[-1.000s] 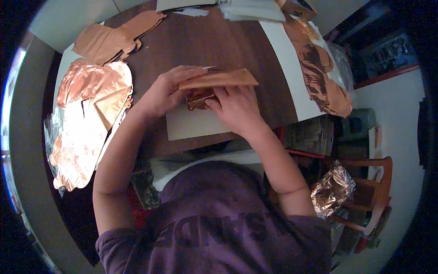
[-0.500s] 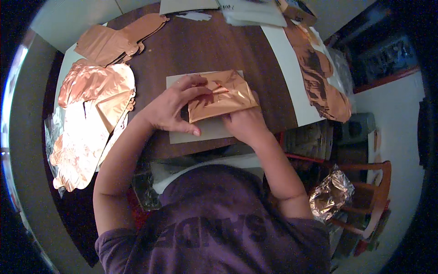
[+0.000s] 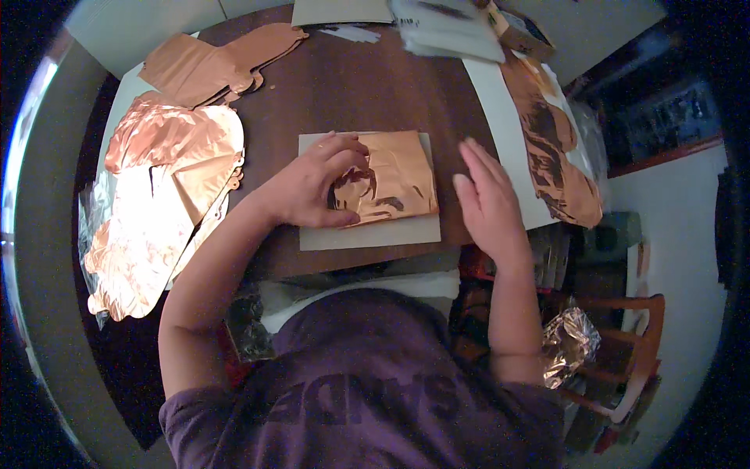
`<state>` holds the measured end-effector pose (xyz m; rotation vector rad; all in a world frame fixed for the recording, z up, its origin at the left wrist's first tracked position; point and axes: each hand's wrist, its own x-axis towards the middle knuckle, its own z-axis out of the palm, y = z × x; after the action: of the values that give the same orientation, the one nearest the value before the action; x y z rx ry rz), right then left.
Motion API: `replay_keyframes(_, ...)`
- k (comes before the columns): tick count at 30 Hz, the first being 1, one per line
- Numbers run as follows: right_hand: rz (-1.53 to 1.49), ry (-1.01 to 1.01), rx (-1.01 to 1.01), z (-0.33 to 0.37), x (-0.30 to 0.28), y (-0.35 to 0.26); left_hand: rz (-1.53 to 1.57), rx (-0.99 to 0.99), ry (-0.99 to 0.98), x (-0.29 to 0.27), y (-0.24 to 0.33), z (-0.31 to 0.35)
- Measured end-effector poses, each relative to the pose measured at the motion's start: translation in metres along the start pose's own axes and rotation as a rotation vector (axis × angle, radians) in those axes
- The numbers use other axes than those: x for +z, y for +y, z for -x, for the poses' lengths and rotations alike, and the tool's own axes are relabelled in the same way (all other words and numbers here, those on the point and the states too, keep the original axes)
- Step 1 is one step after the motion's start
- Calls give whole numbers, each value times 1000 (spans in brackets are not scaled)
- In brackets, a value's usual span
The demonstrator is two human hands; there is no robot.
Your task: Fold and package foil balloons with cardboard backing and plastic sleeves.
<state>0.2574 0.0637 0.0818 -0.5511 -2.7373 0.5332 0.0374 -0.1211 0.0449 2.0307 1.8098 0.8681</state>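
Note:
A folded, copper-coloured foil balloon point(image 3: 398, 172), flattened into a rough rectangle, lies on a pale grey card point(image 3: 375, 238) in front of me. My left hand point(image 3: 316, 180) covers the balloon's left end, its fingers bent over the top and the thumb at the near edge. Part of the foil is hidden under that palm. My right hand point(image 3: 492, 199) is off to the right of the card, holding nothing, with fingers stretched out together and thumb apart.
Flat foil balloons point(image 3: 176, 156) are piled at the left, with more copper foil point(image 3: 219, 66) behind them. Long foil pieces point(image 3: 555, 148) lie on a white strip at the right. White plastic bags point(image 3: 445, 31) sit at the back. Crumpled foil point(image 3: 570, 344) rests on a wooden chair point(image 3: 644, 336).
My right hand has come out from under the foil and moved right, letting go. The balloon, tilted up before, now lies flat on the card. My left hand stays on it.

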Motion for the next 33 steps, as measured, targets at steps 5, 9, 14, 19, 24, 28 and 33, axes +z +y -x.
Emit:
replay_keyframes(5,59,-83,-261,-32,48,-8,-77,-8,34,-5,8,-2)
replay_keyframes(9,145,-121,-216,-26,64,-12,34,-95,120,-11,4,11)
replay_keyframes(14,138,-144,-200,-13,62,-26,26,-171,120,-20,-3,32)
replay_keyframes(19,164,-166,-165,-11,65,-35,-212,-74,106,-10,4,24)
replay_keyframes(24,199,-158,-138,-10,73,-35,-473,-48,149,16,7,15)
replay_keyframes(28,256,-138,-143,-7,76,-31,-445,-92,111,21,3,17)
replay_keyframes(33,190,-131,-105,-7,69,-29,-509,-146,41,15,9,9)
